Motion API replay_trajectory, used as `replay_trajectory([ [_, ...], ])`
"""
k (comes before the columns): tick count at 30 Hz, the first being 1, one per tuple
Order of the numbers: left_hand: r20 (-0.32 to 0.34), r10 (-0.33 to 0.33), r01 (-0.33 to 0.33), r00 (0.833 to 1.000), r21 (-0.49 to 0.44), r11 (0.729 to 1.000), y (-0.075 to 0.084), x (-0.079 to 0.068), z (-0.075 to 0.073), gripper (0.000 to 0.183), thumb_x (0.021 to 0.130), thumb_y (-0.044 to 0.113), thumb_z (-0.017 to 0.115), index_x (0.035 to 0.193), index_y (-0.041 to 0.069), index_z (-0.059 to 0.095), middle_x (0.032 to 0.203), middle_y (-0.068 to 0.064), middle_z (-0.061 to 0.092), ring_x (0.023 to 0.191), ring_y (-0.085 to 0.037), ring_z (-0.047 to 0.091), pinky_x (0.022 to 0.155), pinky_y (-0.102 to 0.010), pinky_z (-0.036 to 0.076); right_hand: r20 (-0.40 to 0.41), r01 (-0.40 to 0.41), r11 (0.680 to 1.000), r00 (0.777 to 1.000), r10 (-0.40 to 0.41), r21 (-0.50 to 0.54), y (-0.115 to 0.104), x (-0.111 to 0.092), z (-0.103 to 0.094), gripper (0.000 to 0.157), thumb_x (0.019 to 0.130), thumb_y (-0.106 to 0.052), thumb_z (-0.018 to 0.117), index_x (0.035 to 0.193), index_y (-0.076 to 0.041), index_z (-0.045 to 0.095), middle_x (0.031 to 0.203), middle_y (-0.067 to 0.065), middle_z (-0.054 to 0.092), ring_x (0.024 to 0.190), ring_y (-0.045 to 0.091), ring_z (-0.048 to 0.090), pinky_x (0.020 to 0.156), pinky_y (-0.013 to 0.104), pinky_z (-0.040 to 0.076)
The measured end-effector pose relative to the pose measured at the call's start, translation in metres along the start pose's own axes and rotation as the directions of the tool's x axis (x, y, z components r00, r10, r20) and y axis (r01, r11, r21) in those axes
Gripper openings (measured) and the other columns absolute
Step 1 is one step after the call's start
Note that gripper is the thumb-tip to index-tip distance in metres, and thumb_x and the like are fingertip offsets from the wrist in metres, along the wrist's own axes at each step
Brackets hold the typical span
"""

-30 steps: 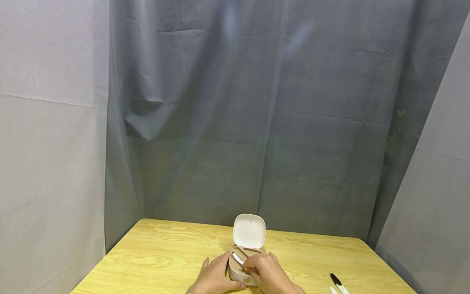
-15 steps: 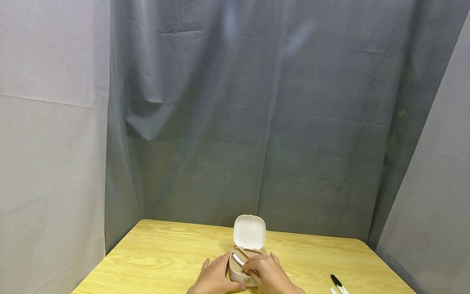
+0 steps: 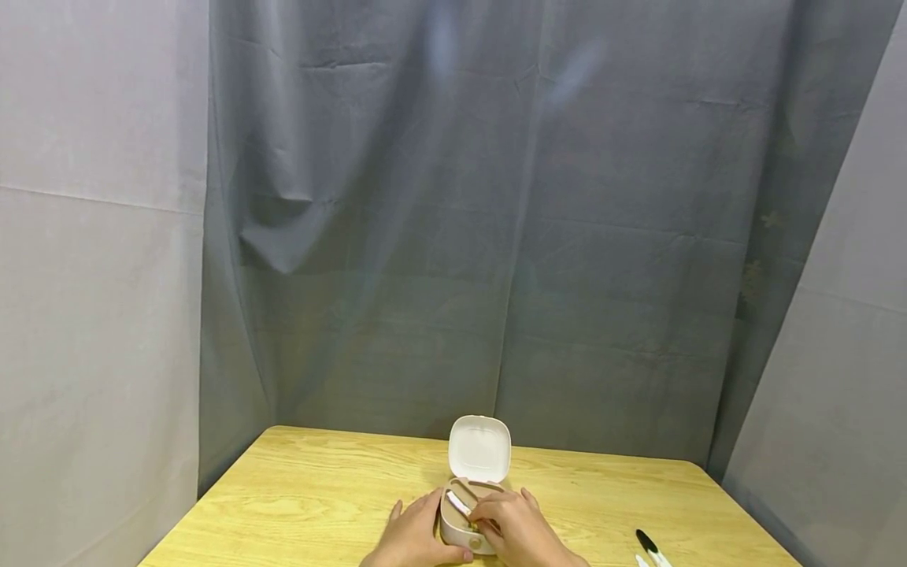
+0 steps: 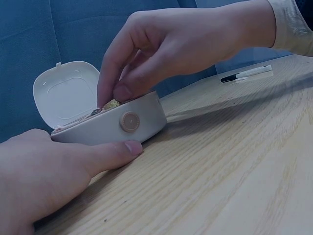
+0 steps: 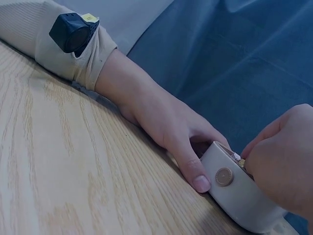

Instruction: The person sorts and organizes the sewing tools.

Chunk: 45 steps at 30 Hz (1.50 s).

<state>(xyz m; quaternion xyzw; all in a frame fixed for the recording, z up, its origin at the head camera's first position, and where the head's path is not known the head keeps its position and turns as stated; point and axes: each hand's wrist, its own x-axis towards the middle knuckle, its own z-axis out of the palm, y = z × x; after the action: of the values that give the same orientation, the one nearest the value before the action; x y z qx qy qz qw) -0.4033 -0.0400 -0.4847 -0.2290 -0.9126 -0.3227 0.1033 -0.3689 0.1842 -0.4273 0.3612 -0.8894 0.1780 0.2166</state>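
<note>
A small white jewelry box stands on the table with its lid raised at the back. Its front carries a round tan button; a tan tray lines the inside. My left hand grips the box's left side, thumb along the lower front. Over the tray my right hand bends in from the right, thumb and fingers pinching a small gold-coloured piece whose exact kind I cannot tell. A narrow white strip lies in the tray just left of those fingertips. The right hand hides the tray's right part.
On the wooden table, to the right, lies a slim black-and-white pen-like object with a small white piece beside it. Grey curtains hang behind the table, paler cloth at both sides.
</note>
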Motion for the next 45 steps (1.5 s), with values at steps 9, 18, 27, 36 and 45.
replay_trajectory([
  [9,0.010,-0.001,0.001,1.000,-0.022,1.000,0.001,0.000,-0.001,0.110,0.069,0.071,0.083,0.153,0.011,0.046,0.144,-0.008,0.060,0.133,-0.037,0.053,0.107,-0.081,0.019,0.005,-0.012,1.000,1.000,0.012,0.013,0.001,-0.001,0.000,0.014,0.093,-0.011,0.078,0.096,-0.024,0.080,0.102,-0.013,0.072,0.101,0.010,0.067,0.085,0.087,0.035],
  [18,0.006,-0.006,0.006,1.000,-0.016,1.000,-0.001,0.002,-0.002,0.112,0.069,0.073,0.082,0.155,0.013,0.045,0.142,-0.007,0.061,0.132,-0.035,0.054,0.107,-0.081,0.019,-0.049,0.038,0.999,0.998,-0.038,0.005,0.003,0.000,-0.008,0.014,0.089,-0.010,0.081,0.098,-0.019,0.078,0.097,-0.015,0.072,0.091,0.008,0.063,0.083,0.080,0.042],
  [27,0.009,-0.004,0.004,1.000,-0.019,1.000,0.000,0.002,-0.003,0.114,0.069,0.073,0.083,0.156,0.012,0.043,0.145,-0.008,0.059,0.134,-0.036,0.052,0.107,-0.081,0.018,-0.108,0.069,0.998,0.992,-0.068,0.010,0.012,-0.002,-0.019,0.017,0.088,-0.008,0.082,0.102,-0.016,0.079,0.105,-0.008,0.075,0.095,0.012,0.069,0.078,0.044,0.054],
  [36,0.006,0.022,-0.022,1.000,-0.020,1.000,0.004,0.000,-0.004,0.111,0.070,0.071,0.084,0.157,0.015,0.042,0.145,-0.005,0.059,0.132,-0.037,0.053,0.104,-0.085,0.018,-0.183,-0.035,0.998,0.983,0.025,-0.047,0.026,-0.008,-0.037,0.021,0.086,-0.005,0.082,0.106,-0.010,0.079,0.105,-0.003,0.076,0.098,0.018,0.071,0.082,0.044,0.059],
  [45,-0.005,0.014,-0.014,1.000,-0.009,1.000,0.005,-0.001,-0.005,0.114,0.069,0.071,0.084,0.157,0.012,0.042,0.144,-0.009,0.060,0.133,-0.036,0.053,0.106,-0.082,0.019,-0.147,-0.124,0.989,0.983,0.112,-0.076,0.045,-0.026,-0.052,0.020,0.086,-0.006,0.082,0.105,-0.012,0.078,0.106,-0.001,0.075,0.101,0.023,0.071,0.084,0.046,0.059],
])
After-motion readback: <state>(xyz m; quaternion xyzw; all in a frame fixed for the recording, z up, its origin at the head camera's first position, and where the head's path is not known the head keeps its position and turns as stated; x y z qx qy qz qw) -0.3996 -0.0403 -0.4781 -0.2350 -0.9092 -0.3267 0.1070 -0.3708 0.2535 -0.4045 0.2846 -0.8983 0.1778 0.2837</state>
